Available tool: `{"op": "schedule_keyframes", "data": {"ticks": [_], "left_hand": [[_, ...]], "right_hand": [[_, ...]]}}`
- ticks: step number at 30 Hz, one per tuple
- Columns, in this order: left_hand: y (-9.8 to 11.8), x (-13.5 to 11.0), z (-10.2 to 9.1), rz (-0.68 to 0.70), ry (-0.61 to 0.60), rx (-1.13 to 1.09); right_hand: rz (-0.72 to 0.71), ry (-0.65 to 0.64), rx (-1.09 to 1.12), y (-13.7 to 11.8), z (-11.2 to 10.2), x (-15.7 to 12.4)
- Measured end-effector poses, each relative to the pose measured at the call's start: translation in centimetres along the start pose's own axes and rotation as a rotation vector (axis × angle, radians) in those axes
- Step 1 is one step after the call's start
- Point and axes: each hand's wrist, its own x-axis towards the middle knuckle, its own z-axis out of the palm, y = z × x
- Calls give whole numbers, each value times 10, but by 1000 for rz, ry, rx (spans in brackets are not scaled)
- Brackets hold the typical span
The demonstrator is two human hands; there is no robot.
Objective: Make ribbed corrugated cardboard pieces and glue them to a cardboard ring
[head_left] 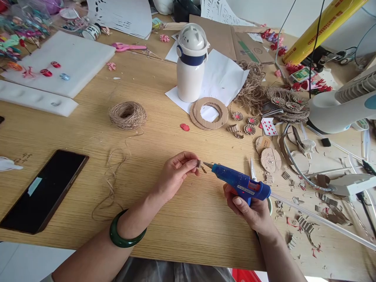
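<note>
Between the thumb and fingers of my left hand (178, 174) is a small strip of corrugated cardboard (199, 163), mostly hidden by the fingertips. My right hand (249, 207) is wrapped around the handle of a blue hot glue gun (237, 181). Its nozzle points left, close to the cardboard strip; whether they touch I cannot tell. A long clear glue stick (320, 219) sticks out of the gun's back. Behind the gun lie scissors (252, 169), partly covered. Farther back are two red paper discs (185, 127), cardboard rings (197, 117) and several pleated cardboard rosettes (249, 129) with red centres.
A ball of twine (128, 115) with a loose tail lies left of centre. A phone (44, 192) rests at the left edge. A white bottle (191, 74) stands upright at the back. Cardboard scraps (305, 225), cables and a white power strip (352, 184) crowd the right side.
</note>
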Motion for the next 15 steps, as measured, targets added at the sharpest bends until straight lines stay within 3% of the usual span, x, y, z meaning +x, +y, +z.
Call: {"op": "schedule_keyframes", "data": {"ticks": [15], "left_hand": [[0, 0, 0, -7, 4, 8]], "right_hand": [[-38, -71, -59, 3, -2, 3]]}}
